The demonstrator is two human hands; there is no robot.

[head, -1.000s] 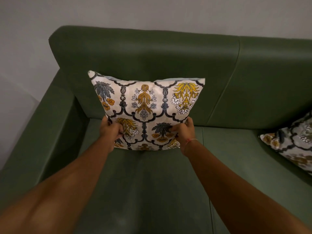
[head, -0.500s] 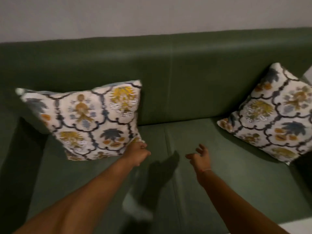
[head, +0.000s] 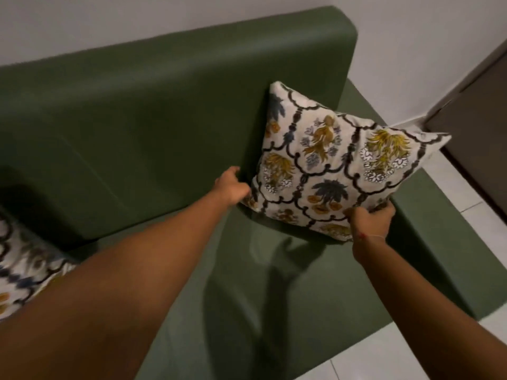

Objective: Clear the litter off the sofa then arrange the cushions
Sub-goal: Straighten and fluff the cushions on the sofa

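Item: patterned cushion [head: 337, 165], standing tilted at the right end of the green sofa [head: 153, 111], against backrest and armrest. Half a second before, both of your hands were off it. Your left hand [head: 231, 186] was curled at its lower left corner; your right hand [head: 370, 219] had closed on its lower right corner. Second cushion [head: 19, 270] had shifted to the far left edge.

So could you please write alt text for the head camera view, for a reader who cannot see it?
Two bare hands hold a patterned cushion against the right end of a green sofa: the left hand at its lower left corner, the right hand gripping its bottom edge. A second cushion lies at far left.
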